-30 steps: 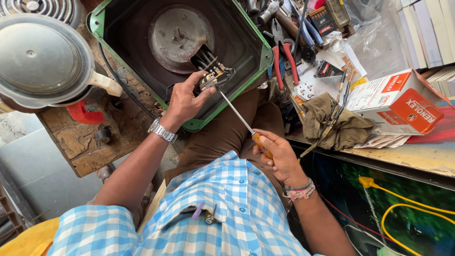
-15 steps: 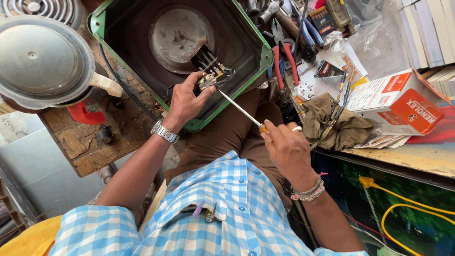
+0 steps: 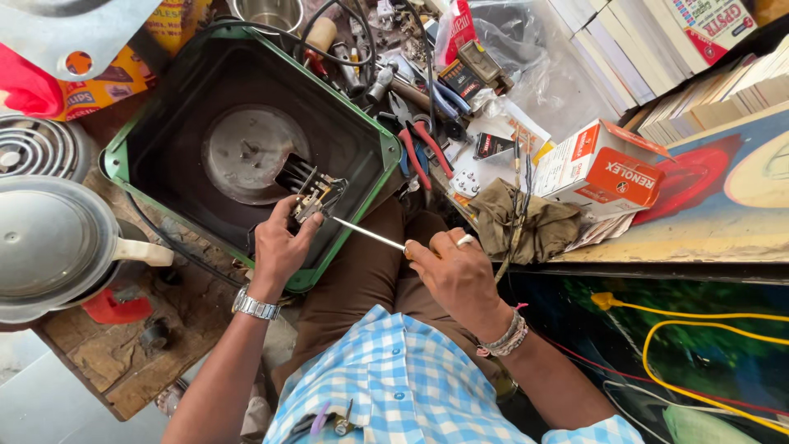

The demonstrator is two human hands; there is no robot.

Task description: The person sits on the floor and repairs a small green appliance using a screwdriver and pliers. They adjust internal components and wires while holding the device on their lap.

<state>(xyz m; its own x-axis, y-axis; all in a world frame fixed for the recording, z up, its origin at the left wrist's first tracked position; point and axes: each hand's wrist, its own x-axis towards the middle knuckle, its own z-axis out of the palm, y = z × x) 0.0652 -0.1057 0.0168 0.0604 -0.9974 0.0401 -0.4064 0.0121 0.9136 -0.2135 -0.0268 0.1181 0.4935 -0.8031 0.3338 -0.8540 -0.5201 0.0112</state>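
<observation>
My left hand (image 3: 279, 245) grips a small switch block with metal terminals and wires (image 3: 314, 194) at the rim of a green-edged black appliance casing (image 3: 362, 131) resting on my lap. Inside the casing lies a round grey metal plate (image 3: 244, 153). My right hand (image 3: 456, 275) is closed around the handle of a screwdriver (image 3: 368, 234). Its thin shaft runs up and left, and the tip touches the switch block beside my left fingers.
A lidded metal pot with a white handle (image 3: 51, 247) sits left on a wooden board. Red-handled pliers (image 3: 421, 148), several tools, a brown rag (image 3: 526, 222), a white and orange box (image 3: 604, 168) and stacked books (image 3: 699, 90) crowd the bench on the right. Yellow cable (image 3: 682, 321) lies lower right.
My right hand rose from my lap toward the casing and its grip on the screwdriver turned over. The view drew closer. The left hand stayed on the switch block.
</observation>
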